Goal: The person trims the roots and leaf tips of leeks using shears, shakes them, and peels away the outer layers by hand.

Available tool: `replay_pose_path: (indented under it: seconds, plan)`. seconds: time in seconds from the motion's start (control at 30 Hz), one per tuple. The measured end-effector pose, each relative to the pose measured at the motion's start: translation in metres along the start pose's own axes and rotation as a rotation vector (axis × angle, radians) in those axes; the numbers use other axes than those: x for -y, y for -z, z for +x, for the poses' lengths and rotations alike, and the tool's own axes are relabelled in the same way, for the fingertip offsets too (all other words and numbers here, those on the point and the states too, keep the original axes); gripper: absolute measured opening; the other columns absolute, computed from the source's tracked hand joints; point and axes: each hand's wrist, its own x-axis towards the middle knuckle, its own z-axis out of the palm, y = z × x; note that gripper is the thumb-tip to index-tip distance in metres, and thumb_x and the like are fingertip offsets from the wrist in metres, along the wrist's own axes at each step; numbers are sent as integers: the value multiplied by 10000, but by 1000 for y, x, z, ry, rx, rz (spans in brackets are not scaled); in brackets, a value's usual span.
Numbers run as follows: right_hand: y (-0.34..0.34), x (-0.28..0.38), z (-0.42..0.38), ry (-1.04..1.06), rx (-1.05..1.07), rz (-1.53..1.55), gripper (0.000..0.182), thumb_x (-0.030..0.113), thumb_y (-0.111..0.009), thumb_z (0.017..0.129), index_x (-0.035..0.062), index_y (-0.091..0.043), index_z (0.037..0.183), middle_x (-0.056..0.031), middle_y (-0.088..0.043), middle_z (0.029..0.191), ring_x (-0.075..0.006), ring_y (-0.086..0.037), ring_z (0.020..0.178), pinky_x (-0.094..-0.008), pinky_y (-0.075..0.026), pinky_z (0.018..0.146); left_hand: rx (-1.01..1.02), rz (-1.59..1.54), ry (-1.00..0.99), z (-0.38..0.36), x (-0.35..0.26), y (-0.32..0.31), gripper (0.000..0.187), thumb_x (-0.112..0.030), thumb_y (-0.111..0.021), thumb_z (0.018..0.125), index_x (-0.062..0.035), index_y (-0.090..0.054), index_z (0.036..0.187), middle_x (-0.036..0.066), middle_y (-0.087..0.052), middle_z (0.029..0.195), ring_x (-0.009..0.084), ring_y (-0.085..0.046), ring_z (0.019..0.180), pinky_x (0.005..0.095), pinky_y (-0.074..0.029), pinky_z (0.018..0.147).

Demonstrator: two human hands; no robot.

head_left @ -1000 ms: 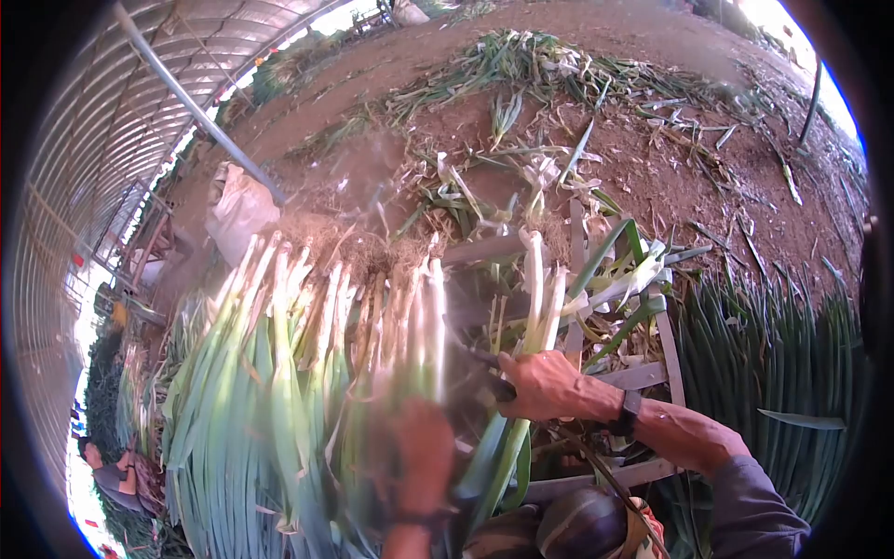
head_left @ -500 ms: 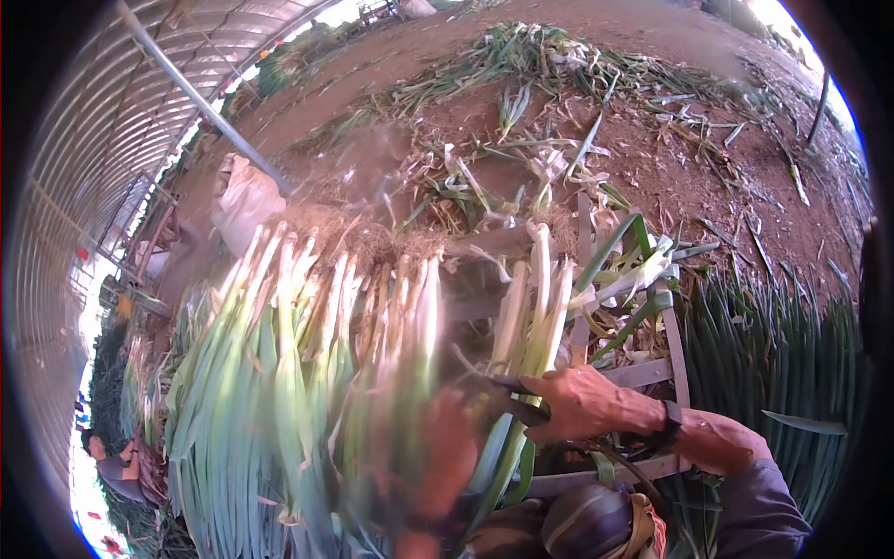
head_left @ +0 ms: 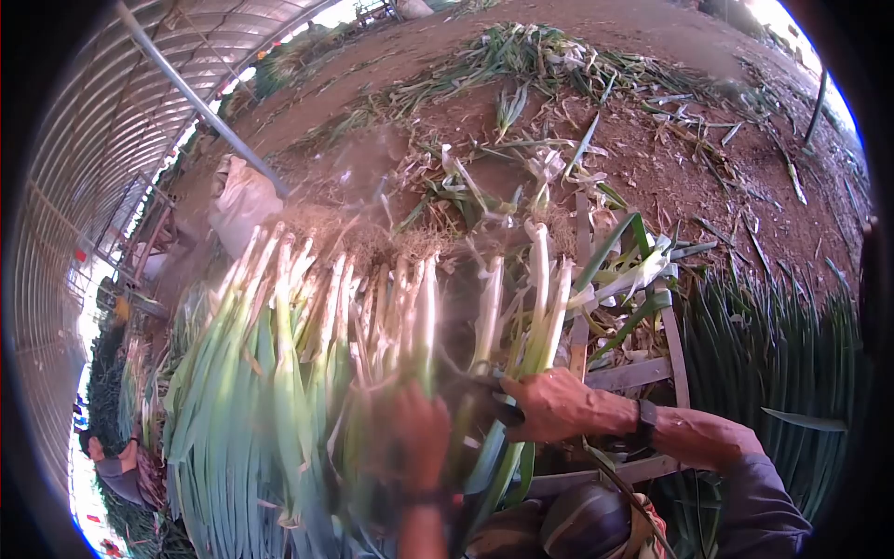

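A row of long green onions (head_left: 284, 335) lies in front of me, white stems and roots pointing away and green leaves toward me. My right hand (head_left: 556, 405) is closed around a dark-handled tool (head_left: 498, 391) whose far end is blurred among the leaves. Left of it, my left hand (head_left: 419, 433) is over the green leaves, its fingers smeared by motion. A single onion stalk (head_left: 488, 307) stands slightly apart between the main row and a few thicker stalks (head_left: 540, 307) on the right.
A wooden frame (head_left: 677, 359) runs under the right side, with cut leaves on it. More green onions (head_left: 773, 373) are bundled at right. A pale sack (head_left: 244, 200) sits behind the row. Leaf scraps (head_left: 549, 61) litter the soil. Another person (head_left: 121, 466) is at far left.
Both hands have shifted left, the right one with the dark-handled tool. The single onion stalk has moved left, widening the gap to the thicker stalks at right.
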Motion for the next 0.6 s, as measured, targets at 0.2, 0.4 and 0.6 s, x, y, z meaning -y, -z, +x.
replay_pose_path:
  seconds: [0.2,0.4,0.6]
  plan:
    - [8,-17,20,-81,-98,-8,576,412,-763,796,22,-597,1185,-218,-681,753,-422,-691,712,-512,-551,663,116,-6,-64,-4,-1,10,419,-160,-751,774,-9,-575,1123,229,-580,1087,451,-590,1007,526,-499,855]
    - [-3,-33,26,-146,-85,-66,569,465,-741,826,25,-589,1153,-210,-681,753,-417,-691,711,-508,-551,666,113,-76,-71,-38,4,17,461,-133,-792,750,-7,-590,1145,224,-582,1081,457,-601,1013,534,-512,826]
    - [0,-29,31,-170,-108,-101,582,455,-744,821,27,-586,1184,-215,-683,806,-415,-693,755,-503,-551,678,179,-197,-35,-53,7,31,447,-134,-786,763,1,-607,1150,228,-589,1078,456,-617,996,523,-519,825]
